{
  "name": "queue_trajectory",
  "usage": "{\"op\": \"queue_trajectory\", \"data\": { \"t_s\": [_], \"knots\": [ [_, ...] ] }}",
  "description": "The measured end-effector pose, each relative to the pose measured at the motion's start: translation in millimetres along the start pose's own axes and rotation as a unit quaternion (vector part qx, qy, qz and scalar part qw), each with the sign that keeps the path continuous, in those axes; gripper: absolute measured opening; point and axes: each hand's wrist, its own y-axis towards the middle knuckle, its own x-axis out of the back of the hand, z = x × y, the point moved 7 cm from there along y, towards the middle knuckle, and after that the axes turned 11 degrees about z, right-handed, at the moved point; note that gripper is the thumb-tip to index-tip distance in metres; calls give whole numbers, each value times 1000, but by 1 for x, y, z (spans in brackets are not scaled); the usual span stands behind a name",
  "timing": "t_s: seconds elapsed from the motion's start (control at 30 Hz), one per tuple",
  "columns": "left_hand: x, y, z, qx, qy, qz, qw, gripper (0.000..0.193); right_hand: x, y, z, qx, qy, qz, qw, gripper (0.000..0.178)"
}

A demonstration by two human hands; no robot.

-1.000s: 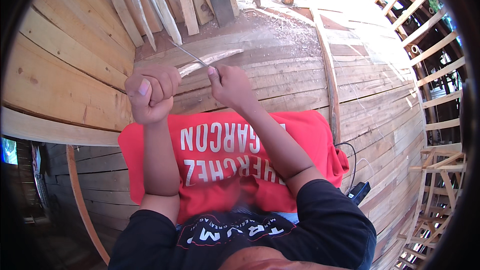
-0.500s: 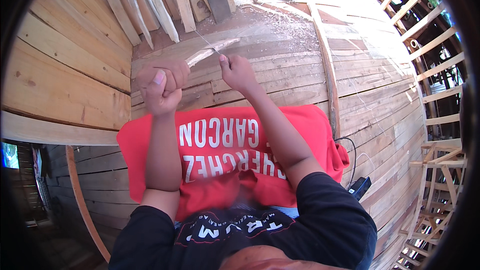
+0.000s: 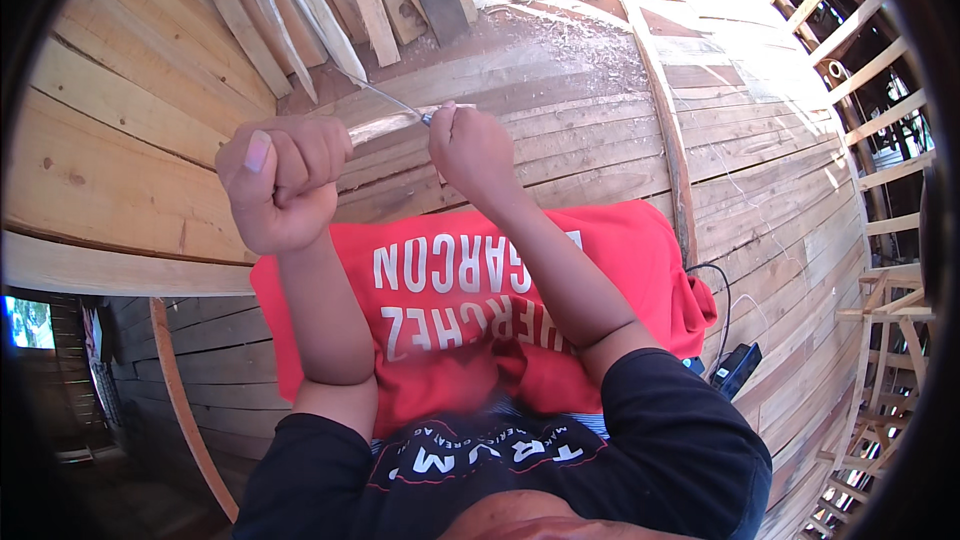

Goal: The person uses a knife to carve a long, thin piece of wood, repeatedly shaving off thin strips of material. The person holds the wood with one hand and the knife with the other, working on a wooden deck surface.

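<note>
My left hand (image 3: 285, 180) is closed in a fist round one end of a pale, split piece of wood (image 3: 385, 124), which points right toward my other hand. In my right hand (image 3: 472, 155), the fingers are wrapped round the handle of a thin knife (image 3: 393, 100). Its narrow metal blade slants up and left, passing close above the wood; whether the edge touches it I cannot tell. Most of the handle is hidden in my fist. Beneath both forearms, a red cloth (image 3: 470, 270) with white lettering covers my lap.
Several planks (image 3: 365, 5) lean at the far left beside a board wall (image 3: 130, 150). Shavings (image 3: 590, 60) litter the plank floor (image 3: 740, 200) ahead. A long wooden strip (image 3: 672, 130) runs across it. To my right lies a black device (image 3: 737, 370) with a cable.
My left hand has shifted left and closer to me, and the wood now lies flatter. The right hand has dropped slightly nearer, while the blade has swung to point further left.
</note>
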Motion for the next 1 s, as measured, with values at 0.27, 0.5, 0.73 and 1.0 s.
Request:
{"op": "queue_trajectory", "data": {
  "t_s": [0.27,0.5,0.73,1.0],
  "knots": [
    [4,27,18,14,-26,10,1000,43,12,15,-30,-23,-17,33,999,51],
    [6,37,23,18,-39,5,999,42,1,33,-59,-39,86,8,996,53],
    [-8,40,26,8,-42,72,996,41,-2,26,-62,-91,84,9,992,52],
    [-8,44,23,-15,-80,114,990,40,-2,23,-51,-76,75,6,994,53]
  ]
}}
